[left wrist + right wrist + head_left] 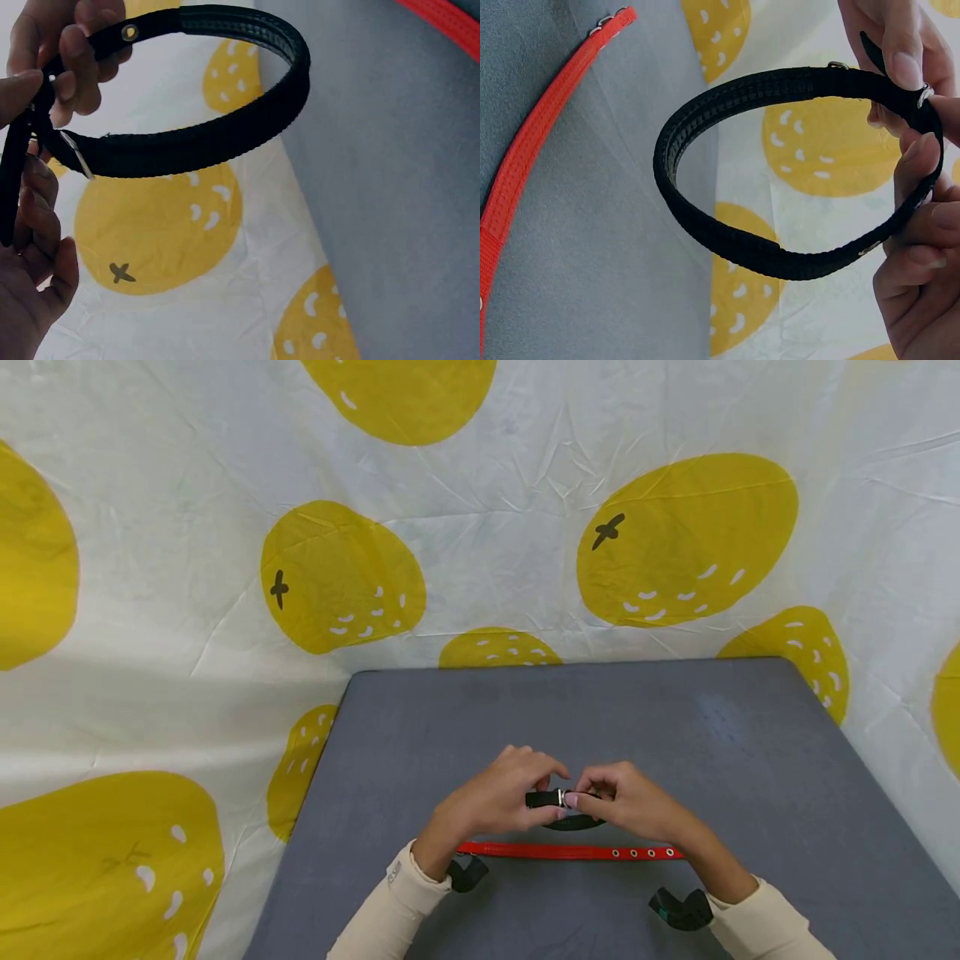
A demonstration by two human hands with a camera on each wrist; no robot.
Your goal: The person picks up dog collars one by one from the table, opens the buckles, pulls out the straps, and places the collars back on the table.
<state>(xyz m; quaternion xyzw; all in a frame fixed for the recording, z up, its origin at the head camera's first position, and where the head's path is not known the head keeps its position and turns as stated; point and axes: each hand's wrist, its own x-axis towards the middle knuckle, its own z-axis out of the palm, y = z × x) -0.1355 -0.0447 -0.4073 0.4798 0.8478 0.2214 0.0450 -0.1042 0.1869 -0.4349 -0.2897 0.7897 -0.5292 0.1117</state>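
Observation:
A black padded collar (573,822), bent into a loop, is held up between both hands at its metal buckle (561,797). My left hand (513,787) pinches the strap on the buckle's left side, thumb below and fingers above. From the other side my right hand (628,797) grips the strap end with thumb and fingertips. In the left wrist view the loop (202,154) hangs out from the hands, with a metal eyelet (130,32) near the right fingers. The right wrist view shows a small metal ring (838,66) on the collar (727,240). Fingers partly hide the buckle.
A red collar (540,851) with several eyelets lies stretched across the grey table (450,718), nearer my body than the hands. Dark wrist-worn pieces (681,910) sit at both cuffs. A white cloth (495,560) with yellow fruit shapes hangs around the table.

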